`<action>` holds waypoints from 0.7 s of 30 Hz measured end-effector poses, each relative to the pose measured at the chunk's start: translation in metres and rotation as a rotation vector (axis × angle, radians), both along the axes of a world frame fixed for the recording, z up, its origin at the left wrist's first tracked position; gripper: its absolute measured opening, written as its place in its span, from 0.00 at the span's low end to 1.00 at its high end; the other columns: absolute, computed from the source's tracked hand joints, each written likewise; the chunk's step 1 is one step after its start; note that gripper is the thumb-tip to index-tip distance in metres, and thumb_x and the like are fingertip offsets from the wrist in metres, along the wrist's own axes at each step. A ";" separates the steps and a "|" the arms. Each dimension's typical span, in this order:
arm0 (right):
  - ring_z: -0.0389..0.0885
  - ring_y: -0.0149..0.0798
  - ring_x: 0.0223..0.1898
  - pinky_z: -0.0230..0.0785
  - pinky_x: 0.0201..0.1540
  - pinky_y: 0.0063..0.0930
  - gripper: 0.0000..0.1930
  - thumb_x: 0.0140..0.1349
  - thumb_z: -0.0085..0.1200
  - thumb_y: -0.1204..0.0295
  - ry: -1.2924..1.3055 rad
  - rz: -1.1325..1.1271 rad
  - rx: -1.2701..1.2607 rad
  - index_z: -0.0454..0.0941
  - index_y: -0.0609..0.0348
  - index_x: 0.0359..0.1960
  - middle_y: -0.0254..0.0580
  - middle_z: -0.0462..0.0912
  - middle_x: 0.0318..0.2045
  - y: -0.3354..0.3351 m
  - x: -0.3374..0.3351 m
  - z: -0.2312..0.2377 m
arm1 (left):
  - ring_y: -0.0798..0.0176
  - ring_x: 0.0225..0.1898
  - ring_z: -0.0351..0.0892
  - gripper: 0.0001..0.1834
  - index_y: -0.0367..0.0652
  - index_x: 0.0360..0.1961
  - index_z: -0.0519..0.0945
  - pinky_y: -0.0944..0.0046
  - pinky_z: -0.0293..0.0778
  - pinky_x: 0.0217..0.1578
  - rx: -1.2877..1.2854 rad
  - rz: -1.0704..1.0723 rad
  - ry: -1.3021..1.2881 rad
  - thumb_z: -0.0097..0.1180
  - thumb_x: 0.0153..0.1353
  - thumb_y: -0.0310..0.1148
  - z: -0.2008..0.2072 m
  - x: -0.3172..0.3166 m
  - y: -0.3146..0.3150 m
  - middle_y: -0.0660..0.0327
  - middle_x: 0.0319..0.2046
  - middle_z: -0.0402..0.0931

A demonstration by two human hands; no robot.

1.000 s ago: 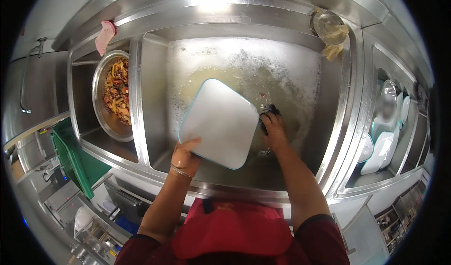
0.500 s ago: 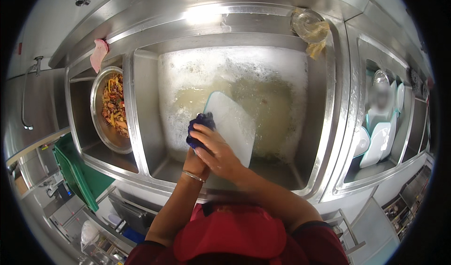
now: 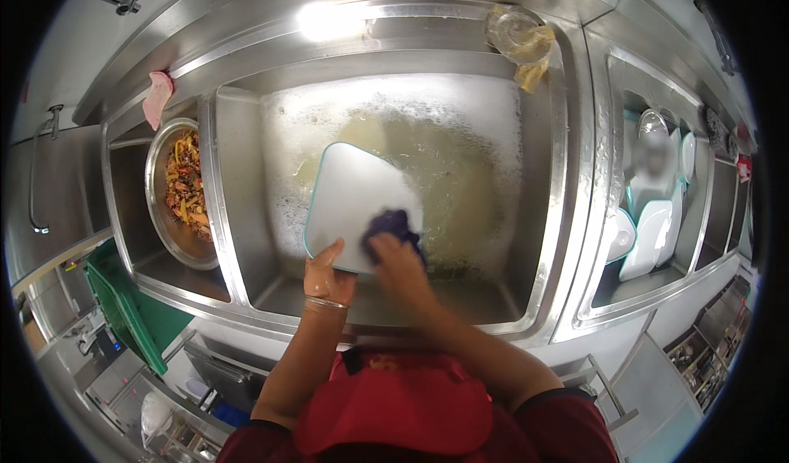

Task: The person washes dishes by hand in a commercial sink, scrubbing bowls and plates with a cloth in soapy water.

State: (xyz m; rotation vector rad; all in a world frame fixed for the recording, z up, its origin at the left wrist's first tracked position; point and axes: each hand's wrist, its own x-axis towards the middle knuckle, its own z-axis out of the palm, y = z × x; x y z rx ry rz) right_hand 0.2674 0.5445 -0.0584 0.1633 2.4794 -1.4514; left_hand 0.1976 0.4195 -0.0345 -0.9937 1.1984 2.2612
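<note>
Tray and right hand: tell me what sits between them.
A dark scrub pad lies between the right hand and the white tray, pressed on its lower right part. The left hand grips the tray's lower edge directly, with nothing between.

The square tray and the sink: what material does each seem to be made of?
The square tray looks like matte plastic or melamine: flat white face, thin teal rim, no glare. The sink appears to be brushed stainless steel: grey walls with bright lamp reflections.
</note>
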 end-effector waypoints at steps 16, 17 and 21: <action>0.70 0.47 0.51 0.61 0.54 0.41 0.18 0.52 0.52 0.75 -0.108 -0.022 0.299 0.73 0.58 0.47 0.45 0.74 0.48 0.092 -0.006 -0.098 | 0.62 0.41 0.75 0.14 0.42 0.35 0.74 0.63 0.67 0.49 -0.460 -0.375 0.508 0.52 0.50 0.14 0.037 -0.036 -0.030 0.59 0.38 0.77; 0.72 0.48 0.50 0.63 0.53 0.39 0.18 0.50 0.53 0.75 -0.164 -0.058 0.191 0.73 0.59 0.46 0.46 0.75 0.47 0.101 0.008 -0.132 | 0.61 0.43 0.75 0.13 0.42 0.35 0.74 0.62 0.65 0.51 -0.498 -0.444 0.576 0.51 0.50 0.13 0.041 -0.040 -0.023 0.58 0.39 0.77; 0.77 0.37 0.37 0.68 0.41 0.26 0.14 0.49 0.55 0.79 -0.737 -0.819 -0.088 0.76 0.61 0.40 0.41 0.78 0.37 0.127 -0.010 -0.161 | 0.51 0.54 0.69 0.10 0.43 0.25 0.78 0.54 0.53 0.61 -0.870 -0.872 1.022 0.55 0.42 0.16 0.035 -0.060 -0.032 0.54 0.45 0.76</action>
